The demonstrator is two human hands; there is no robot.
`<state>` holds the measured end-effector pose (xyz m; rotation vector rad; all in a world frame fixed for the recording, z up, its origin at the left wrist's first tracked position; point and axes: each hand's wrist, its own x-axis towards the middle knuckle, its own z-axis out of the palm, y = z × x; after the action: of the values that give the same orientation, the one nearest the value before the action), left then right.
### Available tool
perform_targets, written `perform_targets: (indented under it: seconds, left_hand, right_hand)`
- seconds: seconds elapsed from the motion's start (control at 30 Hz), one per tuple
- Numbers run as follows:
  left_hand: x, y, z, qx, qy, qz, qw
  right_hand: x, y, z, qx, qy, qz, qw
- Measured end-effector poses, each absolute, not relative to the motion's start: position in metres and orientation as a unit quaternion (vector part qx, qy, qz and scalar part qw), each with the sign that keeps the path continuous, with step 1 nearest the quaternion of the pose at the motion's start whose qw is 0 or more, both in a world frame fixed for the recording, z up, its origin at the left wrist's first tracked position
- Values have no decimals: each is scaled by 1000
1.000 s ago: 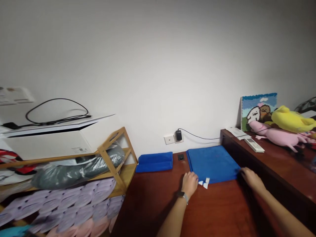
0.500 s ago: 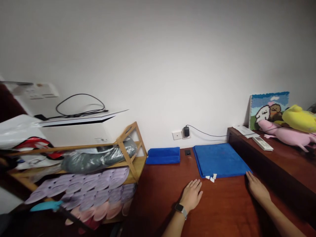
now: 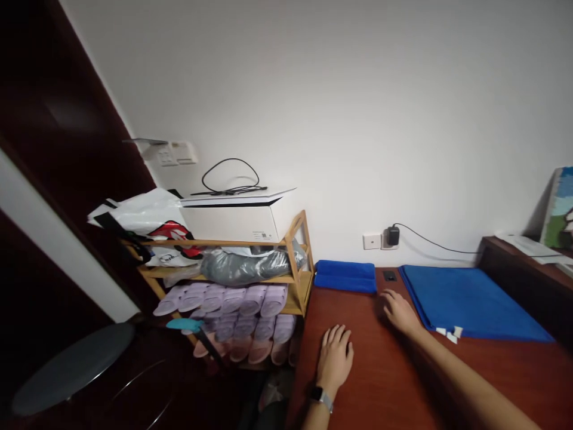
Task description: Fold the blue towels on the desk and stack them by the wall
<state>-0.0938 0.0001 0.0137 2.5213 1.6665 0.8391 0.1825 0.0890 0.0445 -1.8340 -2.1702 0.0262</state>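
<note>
A small folded blue towel (image 3: 345,276) lies at the back left of the reddish-brown wooden table (image 3: 376,382), against the wall. To its right is a larger folded blue towel (image 3: 474,301) with white tags at its front edge. My left hand (image 3: 335,358), a watch on its wrist, rests palm down on the table in front of the small towel, fingers stretched out. Between the two towels is my right hand (image 3: 398,309), holding nothing, its fingers apart and pointing toward the back left. It is near the left edge of the larger towel.
Left of the table stands a wooden rack (image 3: 298,263) with lilac slippers (image 3: 253,298), a white box (image 3: 228,221) and a plastic bag (image 3: 147,212). A black plug (image 3: 393,235) sits in the wall socket, its cord running right to a raised ledge (image 3: 486,248). A round stool (image 3: 74,367) is at lower left.
My right hand has left the front right corner of the larger towel and moved left, between the two towels. My left hand has shifted left along the table. The view has turned left.
</note>
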Motion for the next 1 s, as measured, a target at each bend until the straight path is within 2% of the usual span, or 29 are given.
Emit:
perform_targets:
  seconds: [0.17,0.3,0.43,0.6,0.73,0.83,1.0]
  left_hand:
    - [-95,-1,13,799,535,274,16]
    - [-97,0,11,802,532,272,28]
    - [-96,1,12,793,537,283,37]
    - [-101,4,22,730,603,323,5]
    - [-100,-10,37,804,521,286,19]
    - [-99,-45,43,826,501,254,40]
    - [-113,-137,32,789,568,234,28]
  right_hand:
    - [137,155,51,-687,-717,50,104]
    - [123,151,46,-697,-709,41,95]
    - [119,91,31,-653,-748,5,117]
    - [142,-20,-11,-587,-769,-79,239]
    - [171,-97,-28,-564,-767,-27,305]
    - [188,-138,-23,-575,-758,42,304]
    - [194,-183,6,-576,-771,145,229]
